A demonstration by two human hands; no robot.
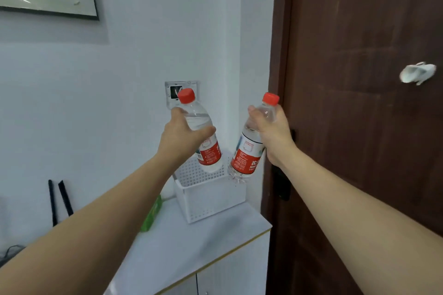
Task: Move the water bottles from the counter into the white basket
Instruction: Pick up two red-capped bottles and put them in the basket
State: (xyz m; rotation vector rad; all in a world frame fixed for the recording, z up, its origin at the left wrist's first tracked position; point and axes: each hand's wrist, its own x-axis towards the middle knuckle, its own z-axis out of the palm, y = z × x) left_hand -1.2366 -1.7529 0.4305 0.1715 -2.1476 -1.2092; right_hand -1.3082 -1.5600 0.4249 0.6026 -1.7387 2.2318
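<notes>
L grip (184,132) wraps the upper body of one water bottle (203,136), red cap up, tilted; R grip (271,134) holds the neck and shoulder of the second bottle (247,151), also tilted. Both bottles are in the air, apart. Labels red and white w/ Chinese characters; on the R one "NON…" partly readable, rest too small. Directly below both grips the white basket (211,196) sits on the table (191,246). Green pack (151,215) below L forearm.

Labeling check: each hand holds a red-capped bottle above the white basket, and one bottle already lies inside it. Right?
Not quite. The head view shows the white basket with no bottle inside; left hand and right hand each hold a red-capped bottle above it.
</notes>
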